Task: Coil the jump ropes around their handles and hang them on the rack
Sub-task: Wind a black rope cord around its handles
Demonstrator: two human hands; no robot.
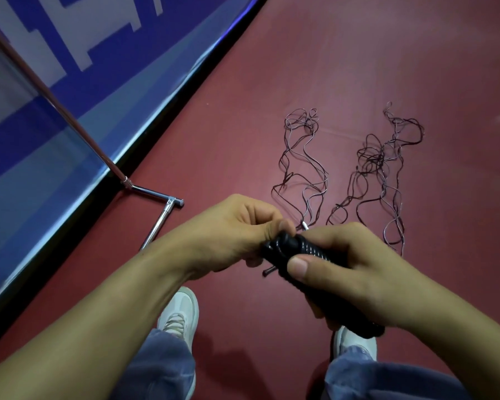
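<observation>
Black jump-rope handles point(300, 249): held as a bundle in front of the body, above the floor, between both hands. Surface shows a woven pattern. A short dark stub sticks out at the lower left of the bundle.

Right hand point(355, 272): fingers curled round the handles from below, thumb point(299, 265) pressed flat on top. Firm grip.

Left hand point(237, 232): fingers bent and closed together, thumb and forefinger pinching at the upper end of the handles. What exactly they pinch we cannot tell; it is hidden by the fingertips.

Thin cable point(304, 226): leaves the upper end of the handles and runs down to the near tangle point(303, 168) of dark cable lying loose on the red floor point(329, 67). A second tangle point(378, 168) lies just beside it to the right, apart from the first.

Chrome rack point(153, 194): its foot tubes rest on the floor to the left, its upright slanting up toward the top left corner. Behind it, a blue and white panel point(70, 96) with a black lower edge.

Below the hands: two white sneakers point(182, 313) and blue jeans point(162, 365).
</observation>
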